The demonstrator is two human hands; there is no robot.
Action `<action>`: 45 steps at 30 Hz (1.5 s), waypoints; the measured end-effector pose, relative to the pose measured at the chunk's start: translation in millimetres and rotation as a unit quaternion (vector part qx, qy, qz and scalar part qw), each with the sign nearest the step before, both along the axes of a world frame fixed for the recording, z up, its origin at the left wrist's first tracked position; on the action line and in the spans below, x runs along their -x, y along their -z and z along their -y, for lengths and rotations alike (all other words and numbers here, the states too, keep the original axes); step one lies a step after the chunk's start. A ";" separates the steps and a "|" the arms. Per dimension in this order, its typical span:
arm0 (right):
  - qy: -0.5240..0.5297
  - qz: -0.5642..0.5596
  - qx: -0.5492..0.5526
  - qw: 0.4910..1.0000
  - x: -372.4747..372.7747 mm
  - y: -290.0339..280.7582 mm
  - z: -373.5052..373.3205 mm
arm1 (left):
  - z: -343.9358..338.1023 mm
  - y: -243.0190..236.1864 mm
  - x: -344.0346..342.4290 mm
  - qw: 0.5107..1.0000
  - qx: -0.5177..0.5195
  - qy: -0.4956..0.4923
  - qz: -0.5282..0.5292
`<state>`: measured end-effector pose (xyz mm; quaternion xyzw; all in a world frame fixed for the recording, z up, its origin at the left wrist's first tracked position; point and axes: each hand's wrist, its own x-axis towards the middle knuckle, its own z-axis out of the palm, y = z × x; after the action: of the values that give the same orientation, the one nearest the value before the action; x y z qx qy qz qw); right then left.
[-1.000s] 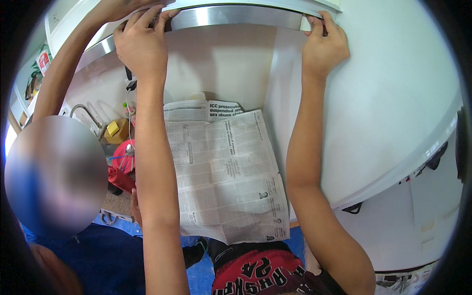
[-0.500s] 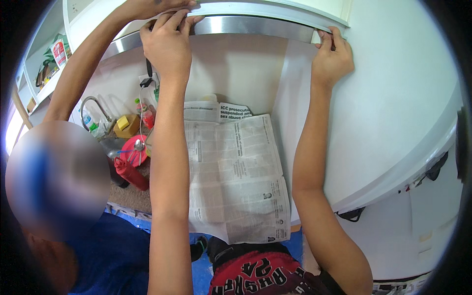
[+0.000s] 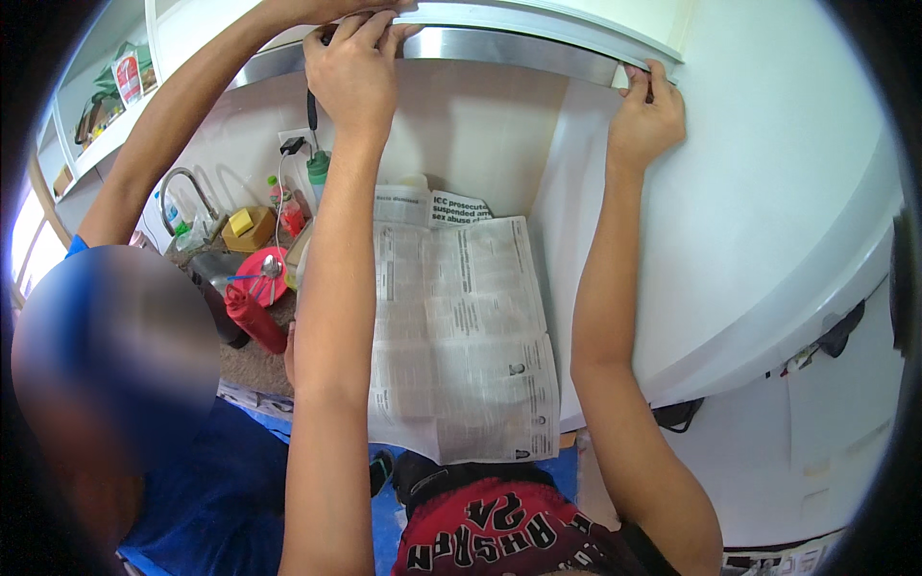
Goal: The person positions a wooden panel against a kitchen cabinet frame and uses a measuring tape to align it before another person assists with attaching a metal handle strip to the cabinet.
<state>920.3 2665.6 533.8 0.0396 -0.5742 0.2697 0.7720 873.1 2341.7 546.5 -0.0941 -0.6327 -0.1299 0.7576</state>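
Overhead, a long brushed-metal strip point(image 3: 509, 52) runs along the underside of a white cabinet edge point(image 3: 538, 21). Both my arms are raised to it. My left hand point(image 3: 353, 82) is closed at the strip's upper edge, left of the middle, fingertips curled against the white edge. At the strip's right end, my right hand point(image 3: 649, 117) pinches the corner between thumb and fingers. Right beside my left hand, a co-worker's hand point(image 3: 331, 8) presses at the same edge; its fingertips are partly cut off by the picture's top.
Newspaper sheets point(image 3: 461, 326) cover the surface below my arms. Left of them, a counter holds a red bottle point(image 3: 254, 317), a pink plate point(image 3: 259, 274) with a spoon, a yellow sponge point(image 3: 240, 223) and a faucet point(image 3: 187, 182). A co-worker in blue point(image 3: 211, 480) stands close at my left.
The view has shifted slightly, so the counter and co-worker sit a little differently. Part of another hand now shows beside the red bottle. My hands keep their hold on the strip.
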 end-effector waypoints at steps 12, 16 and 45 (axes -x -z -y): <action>0.007 -0.005 0.026 1.000 12.9 2.2 -8.9 | -14.6 -0.2 -12.9 0.999 -0.012 0.033 0.000; 0.033 -0.033 -0.007 0.999 8.3 0.6 -1.4 | -6.0 -2.9 -16.5 0.999 -0.004 0.029 0.022; -0.002 -0.057 0.003 0.998 10.7 -0.6 5.1 | 44.5 -133.1 -37.7 0.876 0.371 0.190 0.244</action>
<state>909.5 2660.6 534.3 0.0533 -0.5282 0.2702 0.8032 910.8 2297.2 679.7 -0.4522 -0.7690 -0.0463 0.4494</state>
